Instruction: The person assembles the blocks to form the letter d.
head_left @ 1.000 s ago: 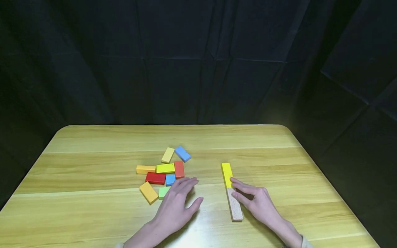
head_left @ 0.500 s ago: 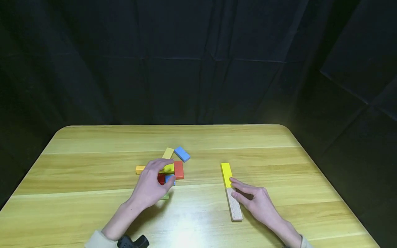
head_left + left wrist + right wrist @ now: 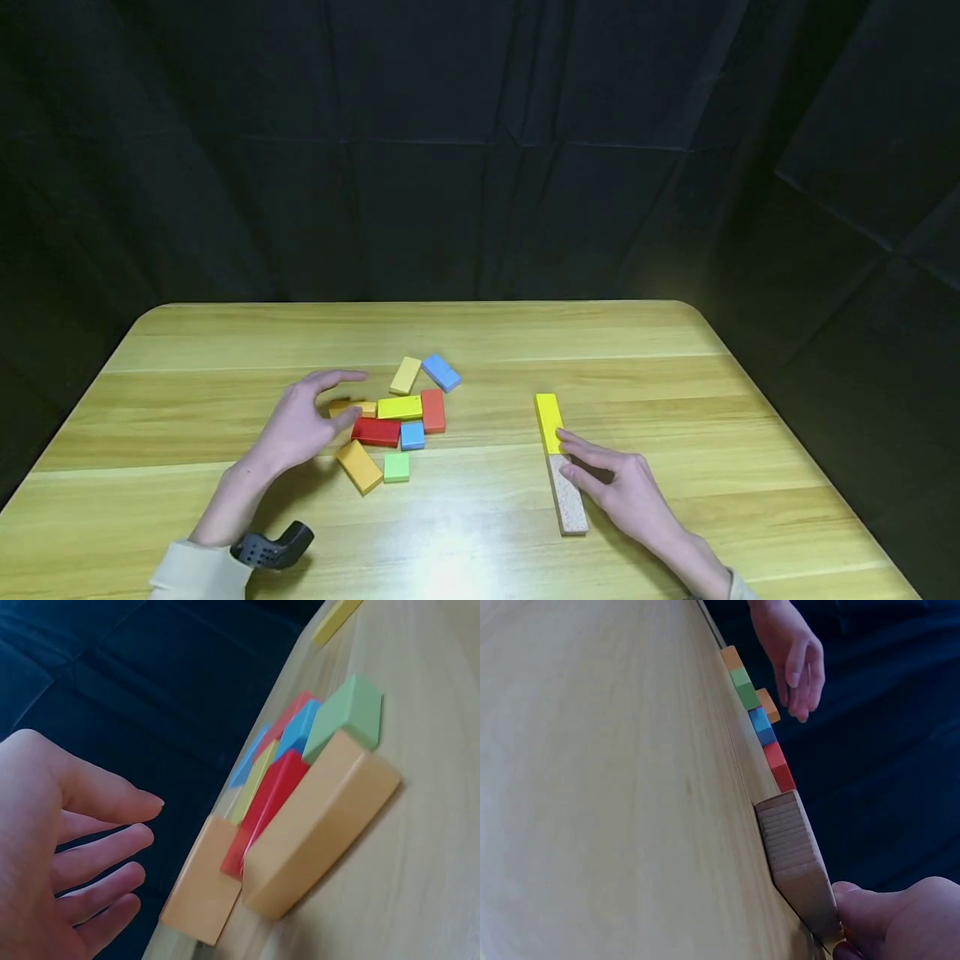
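My left hand hovers over the left side of a group of coloured blocks, thumb and fingers apart. Beneath it, partly covered, lies an orange block. In the left wrist view, nothing is between the thumb and fingers of that hand. My right hand rests its fingertips at a yellow block and a pale speckled block, which lie end to end in a line. The right wrist view has the thumb touching the side of the speckled block.
Around the left hand lie a dark red block, a larger orange block, a green block, a small blue block, a yellow-green block, a red block, a tan block and a blue block.
My left hand has moved left across the blocks, from their right side to above the orange block, uncovering the others. The right hand and its two blocks have stayed put.
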A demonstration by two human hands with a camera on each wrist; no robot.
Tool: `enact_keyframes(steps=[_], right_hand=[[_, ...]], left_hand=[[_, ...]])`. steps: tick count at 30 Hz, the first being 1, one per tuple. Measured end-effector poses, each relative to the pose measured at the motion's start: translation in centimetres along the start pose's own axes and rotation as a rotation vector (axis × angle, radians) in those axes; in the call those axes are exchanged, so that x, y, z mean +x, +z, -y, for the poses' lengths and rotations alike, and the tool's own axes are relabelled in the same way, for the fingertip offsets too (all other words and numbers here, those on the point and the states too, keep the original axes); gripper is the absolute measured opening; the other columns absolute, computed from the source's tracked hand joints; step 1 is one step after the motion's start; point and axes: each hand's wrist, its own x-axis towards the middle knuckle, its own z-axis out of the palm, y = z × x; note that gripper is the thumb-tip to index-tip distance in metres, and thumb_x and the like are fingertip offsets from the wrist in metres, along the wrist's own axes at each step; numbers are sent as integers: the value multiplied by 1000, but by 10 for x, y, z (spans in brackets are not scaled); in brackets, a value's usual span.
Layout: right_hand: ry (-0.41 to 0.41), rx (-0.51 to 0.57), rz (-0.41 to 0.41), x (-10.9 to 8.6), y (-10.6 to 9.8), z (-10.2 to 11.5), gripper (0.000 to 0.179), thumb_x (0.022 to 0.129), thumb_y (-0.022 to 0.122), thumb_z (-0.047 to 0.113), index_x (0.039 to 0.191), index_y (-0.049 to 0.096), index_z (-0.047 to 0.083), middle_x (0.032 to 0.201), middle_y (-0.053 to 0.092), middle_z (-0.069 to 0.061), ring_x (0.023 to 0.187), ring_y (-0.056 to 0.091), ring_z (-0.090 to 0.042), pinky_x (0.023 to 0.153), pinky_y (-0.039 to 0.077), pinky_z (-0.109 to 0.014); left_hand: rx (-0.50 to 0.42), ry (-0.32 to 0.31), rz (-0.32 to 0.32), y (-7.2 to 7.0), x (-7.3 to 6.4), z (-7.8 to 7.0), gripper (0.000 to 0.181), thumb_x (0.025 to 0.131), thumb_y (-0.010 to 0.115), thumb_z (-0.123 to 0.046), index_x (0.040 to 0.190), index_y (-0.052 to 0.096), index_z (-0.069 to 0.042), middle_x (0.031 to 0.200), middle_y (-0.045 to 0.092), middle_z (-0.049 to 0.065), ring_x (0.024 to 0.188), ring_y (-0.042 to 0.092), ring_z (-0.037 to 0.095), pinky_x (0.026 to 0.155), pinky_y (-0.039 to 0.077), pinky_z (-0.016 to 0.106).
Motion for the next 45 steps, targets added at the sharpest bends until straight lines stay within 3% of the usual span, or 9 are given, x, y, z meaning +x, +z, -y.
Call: enact_keyframes(steps=[8,18,26,35,41,45], right_hand=[[0,0,-5,0,0,0,31,88,77,21,119,74,14,132,65,6,119,64,-20,100,51,-41],[12,21,-2,0,0,1,31,89,76,21,119,74,13,132,66,6,119,63,-19,101,43,-15],[11,16,-3,-1,0,1,31,89,76,21,118,74,13,132,65,6,119,64,-20,102,48,-29],[13,11,3,0,0,2,31,90,75,23,120,74,13,132,65,6,119,63,-19,101,50,-37],[22,19,5,0,-1,3,32,90,75,24,120,73,13,132,65,7,119,62,-18,101,49,-28],[26,30,7,-1,-1,3,32,90,75,23,120,73,13,133,65,6,120,62,-19,102,49,-31]], left_hand=[[-19,-7,17,-6,1,15,44,89,71,-9,132,63,-7,133,64,14,131,52,39,109,39,60],[-31,-24,20,-9,1,25,37,92,69,-9,128,64,-2,125,68,17,116,63,37,101,50,53],[15,-53,-18,-1,3,27,34,93,71,-21,121,68,-2,115,72,15,104,69,33,91,57,47],[106,-166,-38,6,3,18,46,89,74,-36,123,67,-5,117,71,14,103,66,30,89,56,46],[120,-154,-36,6,4,19,48,88,75,-39,120,68,-4,114,71,14,100,66,29,87,57,46],[89,-117,-15,3,3,21,46,88,75,-38,118,69,-4,115,71,14,101,67,30,89,56,46]])
